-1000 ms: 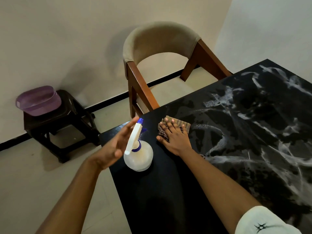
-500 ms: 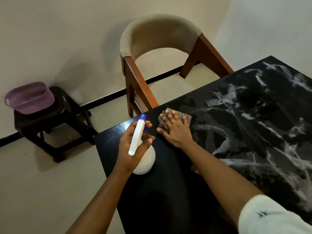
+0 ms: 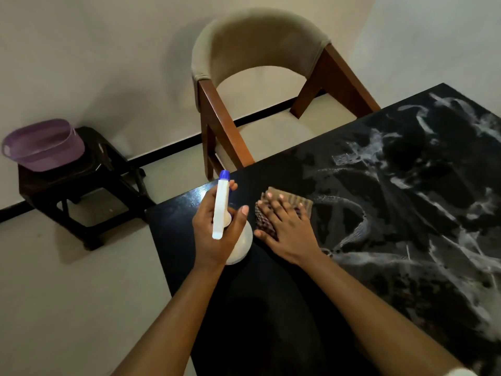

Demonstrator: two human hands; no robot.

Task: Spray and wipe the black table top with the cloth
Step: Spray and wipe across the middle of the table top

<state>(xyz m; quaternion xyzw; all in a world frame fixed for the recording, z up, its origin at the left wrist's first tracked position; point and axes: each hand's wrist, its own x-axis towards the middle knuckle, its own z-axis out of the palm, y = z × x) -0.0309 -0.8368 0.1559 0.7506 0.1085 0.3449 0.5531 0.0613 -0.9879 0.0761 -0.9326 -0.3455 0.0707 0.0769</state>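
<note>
The black table top (image 3: 271, 308) fills the lower right, streaked with white smears on its right half. A white spray bottle (image 3: 222, 210) with a blue nozzle stands near the table's left corner, and my left hand (image 3: 214, 229) is wrapped around its neck and trigger head. Just to its right lies a folded checked cloth (image 3: 284, 202), brown and dark. My right hand (image 3: 284, 229) presses flat on it with fingers spread, hiding most of the cloth.
A wooden chair (image 3: 260, 85) with a beige curved back stands at the table's far edge. To the left, a dark stool (image 3: 81, 183) carries a purple plastic basin (image 3: 43, 145). Pale floor lies left of the table.
My left hand, open beside the bottle a second ago, has closed around the spray bottle's neck. My right hand has stayed flat on the cloth.
</note>
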